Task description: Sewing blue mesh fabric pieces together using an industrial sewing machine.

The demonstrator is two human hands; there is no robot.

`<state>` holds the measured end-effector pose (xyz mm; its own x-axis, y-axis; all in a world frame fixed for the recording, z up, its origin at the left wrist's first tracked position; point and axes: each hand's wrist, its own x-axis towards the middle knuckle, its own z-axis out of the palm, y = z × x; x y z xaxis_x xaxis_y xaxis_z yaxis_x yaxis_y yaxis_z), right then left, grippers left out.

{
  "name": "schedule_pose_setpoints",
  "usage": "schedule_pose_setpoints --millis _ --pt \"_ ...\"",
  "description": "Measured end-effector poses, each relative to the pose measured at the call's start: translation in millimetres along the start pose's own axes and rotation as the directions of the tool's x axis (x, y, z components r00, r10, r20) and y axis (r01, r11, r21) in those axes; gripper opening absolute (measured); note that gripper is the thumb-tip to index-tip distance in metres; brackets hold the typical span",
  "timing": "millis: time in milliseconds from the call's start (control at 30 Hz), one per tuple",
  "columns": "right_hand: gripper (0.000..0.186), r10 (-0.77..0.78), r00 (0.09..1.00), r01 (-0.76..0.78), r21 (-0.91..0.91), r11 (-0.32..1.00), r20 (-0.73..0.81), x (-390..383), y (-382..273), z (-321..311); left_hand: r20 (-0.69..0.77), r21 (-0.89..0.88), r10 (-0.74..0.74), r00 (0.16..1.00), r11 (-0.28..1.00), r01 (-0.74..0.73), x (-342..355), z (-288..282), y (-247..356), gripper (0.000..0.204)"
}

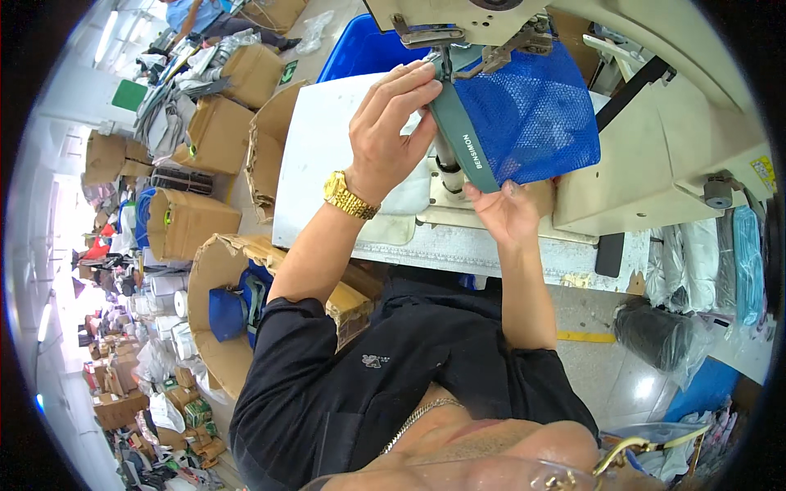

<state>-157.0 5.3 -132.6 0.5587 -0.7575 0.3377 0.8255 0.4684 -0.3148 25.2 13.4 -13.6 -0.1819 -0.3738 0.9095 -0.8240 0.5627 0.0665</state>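
A blue mesh bag (532, 110) with a grey-green band (465, 135) along its edge hangs over the post of a sewing machine (446, 176). My left hand (389, 131), a gold watch on its wrist, presses the band's upper end between its fingers and thumb, right beside the presser foot (447, 67). At the band's lower end my right hand (508, 214) pinches the edge between thumb and fingers. The band slants from upper left to lower right between the two hands. Part of the bag lies behind the machine's head, out of sight.
The white worktable (327, 155) spreads left of the machine. A blue bin (352, 51) stands behind it. An open cardboard box (217, 335) with blue bags sits at my left, more boxes beyond. Wrapped fabric bundles (663, 340) lie at the right. Another person (201, 20) is far left.
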Motion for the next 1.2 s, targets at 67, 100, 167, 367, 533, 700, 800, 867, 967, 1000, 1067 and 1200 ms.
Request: schedule_pose_setpoints --millis 67,100,167,367,533,700,800,867,967,1000,1067,1200 --pt "0.037 -0.008 1.000 0.007 -0.015 1.000 -0.014 -3.1 2.3 6.1 0.002 -0.008 -0.016 1.000 1.000 0.016 -1.3 0.4 -0.2 0.031" --pt "0.036 -0.014 1.000 0.013 -0.031 0.999 -0.027 -4.8 3.2 8.9 0.002 -0.009 -0.017 1.000 1.000 0.017 -1.2 0.8 -0.5 0.031" --pt "0.036 -0.029 0.999 0.028 -0.045 0.999 -0.021 -7.4 6.8 7.0 -0.001 -0.012 -0.020 1.000 1.000 0.020 -0.4 1.3 -1.3 0.031" --pt "0.036 -0.022 0.996 0.016 -0.069 0.997 -0.085 -15.9 20.3 13.8 0.008 -0.029 -0.017 1.000 0.999 0.018 -1.1 0.1 -1.9 0.034" --pt "0.036 -0.013 0.997 0.012 -0.026 1.000 -0.073 -26.5 31.0 15.8 -0.027 0.014 0.005 1.000 1.000 -0.004 -8.5 2.3 1.0 0.034" --pt "0.059 0.124 0.987 -0.148 -0.264 0.953 -0.104 -48.7 -9.9 -5.1 -0.114 -0.046 -0.013 0.993 0.999 0.008 -13.0 11.2 2.7 0.032" --pt "0.074 -0.206 0.952 0.006 -0.657 0.754 -0.228 -45.4 -49.0 -0.7 -0.133 -0.051 0.006 0.991 0.999 -0.013 -12.4 7.6 0.5 0.032" --pt "0.070 -0.282 0.939 0.060 -0.713 0.698 -0.197 -38.7 -67.1 -1.8 -0.132 -0.048 0.009 0.991 0.999 -0.015 -11.2 10.4 0.8 0.032" --pt "0.056 -0.347 0.930 0.155 -0.730 0.665 -0.119 -32.5 -74.4 -5.3 -0.112 -0.011 0.041 0.993 0.999 -0.043 -11.1 8.9 2.6 0.031" --pt "0.049 -0.318 0.929 0.066 -0.763 0.643 -0.188 -36.1 -69.4 -1.4 -0.087 0.014 0.061 0.994 0.998 -0.060 -13.1 7.1 3.3 0.030" --pt "0.039 -0.316 0.896 -0.059 -0.791 0.610 -0.311 -42.8 -59.0 9.9 -0.082 0.014 0.066 0.994 0.998 -0.065 -10.3 4.6 2.2 0.030" --pt "0.042 -0.307 0.918 -0.006 -0.783 0.622 -0.250 -58.2 -47.0 20.6 -0.060 0.022 0.075 0.995 0.997 -0.074 -6.3 1.1 1.9 0.029"
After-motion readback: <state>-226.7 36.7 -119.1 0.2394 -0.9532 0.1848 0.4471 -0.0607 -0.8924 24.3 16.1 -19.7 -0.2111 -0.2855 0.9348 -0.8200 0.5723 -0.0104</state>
